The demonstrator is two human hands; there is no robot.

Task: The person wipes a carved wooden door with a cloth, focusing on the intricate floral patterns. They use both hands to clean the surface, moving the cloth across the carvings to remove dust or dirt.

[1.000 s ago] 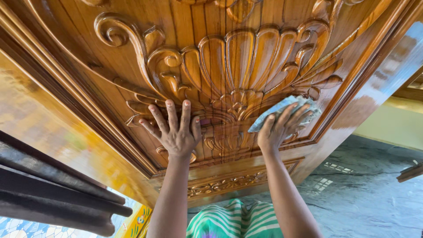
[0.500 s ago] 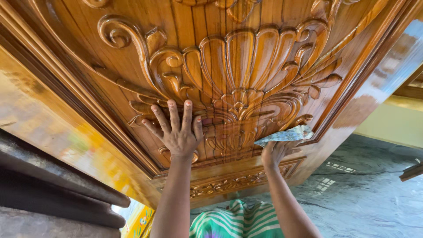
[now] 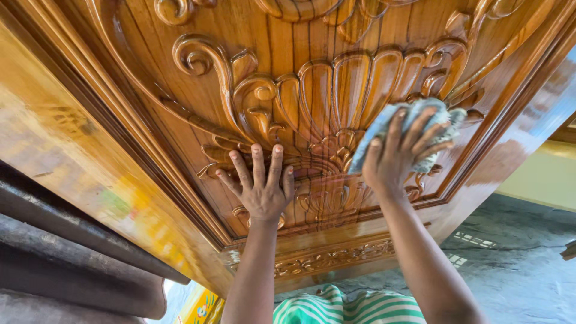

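Our right hand has its fingers spread and curled over a pale blue-grey cloth, pinning it flat against the carved wooden door. The cloth bulges out past the fingertips on the upper side and trails in a fold down beside the thumb, so most of it lies under and just above the fingers, between them and the wood. We take the carved shell fan at the middle of the panel as our landmark: the cloth sits at the fan's lower right edge, touching the leaf scrolls there.

Our left hand grips nothing. Its fingers are open and splayed, palm pressed flat to the door just below and to the left of the shell fan, fingertips reaching the small curls at the fan's base. The two hands are near each other but apart, with the fan's stem carving between them.

Further out from the fan, a big spiral scroll curls at its upper left. Below the fan runs a narrow carved border strip. Under that strip we see a green-and-white striped garment, and off to the lower right a grey stone floor. Far left of the fan, dark rounded beams lie along the door's glossy frame.
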